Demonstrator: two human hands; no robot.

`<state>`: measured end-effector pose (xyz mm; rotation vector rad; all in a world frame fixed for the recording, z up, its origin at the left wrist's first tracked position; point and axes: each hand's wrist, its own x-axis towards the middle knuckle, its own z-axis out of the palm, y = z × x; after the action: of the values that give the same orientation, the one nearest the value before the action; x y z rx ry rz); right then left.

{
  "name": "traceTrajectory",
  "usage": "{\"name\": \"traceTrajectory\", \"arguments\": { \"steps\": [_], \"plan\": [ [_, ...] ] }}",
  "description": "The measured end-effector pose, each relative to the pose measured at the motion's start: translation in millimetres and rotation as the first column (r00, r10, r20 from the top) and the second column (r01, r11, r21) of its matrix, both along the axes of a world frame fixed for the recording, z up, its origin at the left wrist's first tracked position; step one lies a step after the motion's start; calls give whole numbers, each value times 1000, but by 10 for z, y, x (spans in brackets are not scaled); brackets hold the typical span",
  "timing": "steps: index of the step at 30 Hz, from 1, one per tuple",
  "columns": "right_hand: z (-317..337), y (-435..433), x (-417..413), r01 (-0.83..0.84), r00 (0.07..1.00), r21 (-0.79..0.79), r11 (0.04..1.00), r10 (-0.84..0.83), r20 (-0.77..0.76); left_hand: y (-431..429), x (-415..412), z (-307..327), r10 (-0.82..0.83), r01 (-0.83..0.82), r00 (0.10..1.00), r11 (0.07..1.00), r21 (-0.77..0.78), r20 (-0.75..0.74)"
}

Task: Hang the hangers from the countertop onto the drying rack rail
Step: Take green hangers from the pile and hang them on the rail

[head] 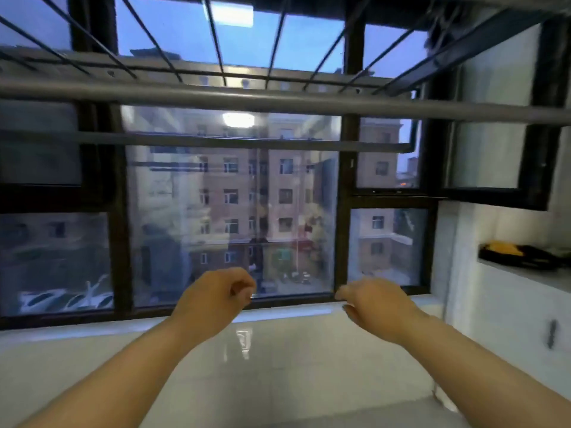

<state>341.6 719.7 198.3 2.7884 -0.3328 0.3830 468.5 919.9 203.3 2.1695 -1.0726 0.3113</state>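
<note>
Head cam view, going left to right. Far left is just the dark-framed window [231,211], with an apartment block outside and a ceiling light reflected in the glass.

The drying rack rail [278,101] crosses the whole frame up top, a thick grey bar. A thinner bar [216,140] sits lower and closer to the glass. Nothing hangs on either of them.

My left hand [213,293] is up in front of the middle pane, well below the rail. Its fingers [244,288] are clenched into a loose fist, thumb against the forefinger, and I can't see anything in it. The frame is a bit smeared though.

Under both arms there's a glossy white ledge [293,366] running along the bottom of the window.

My right hand [374,304] is just beside the left at about the same height, not touching it. It's palm down with the fingers [341,294] drooping, relaxed and released, holding nothing.

Far right, against the white wall, is the desk [531,274]. The hangers [534,257] are on it as a dark pile with something yellow [503,248] at its left end. It's too blurry to count them or make out the hooks. They're well apart from both hands and well below the rail.

Below the desk there's a white cabinet front with a dark handle [551,333].
</note>
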Motion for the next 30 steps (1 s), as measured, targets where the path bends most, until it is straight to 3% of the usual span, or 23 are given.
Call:
{"name": "traceTrajectory", "arguments": {
  "steps": [7, 12, 16, 23, 30],
  "plan": [
    [-546, -1599, -1854, 386, 921, 228, 894, -389, -35, -2085, -1145, -480, -333, 339, 927, 941, 5, -174],
    [-869, -2258, -3009, 604, 772, 390, 695, -632, -69, -3258, -1928, -910, -470, 522, 819, 848, 88, -329],
    [-1139, -2620, -3770, 714, 631, 466, 523, -769, -103, -4093, -2536, -1127, -552, 630, 750, 765, 137, -364],
    [-1405, -3476, -4695, 815, 429, 486, 315, -892, -141, -5586, -3324, -1486, -636, 734, 657, 662, 152, -404],
    [-1571, -4789, -5147, 806, 361, 525, 273, -930, -70, -7306, -3922, -1715, -667, 769, 632, 606, 206, -394]
  ]
}}
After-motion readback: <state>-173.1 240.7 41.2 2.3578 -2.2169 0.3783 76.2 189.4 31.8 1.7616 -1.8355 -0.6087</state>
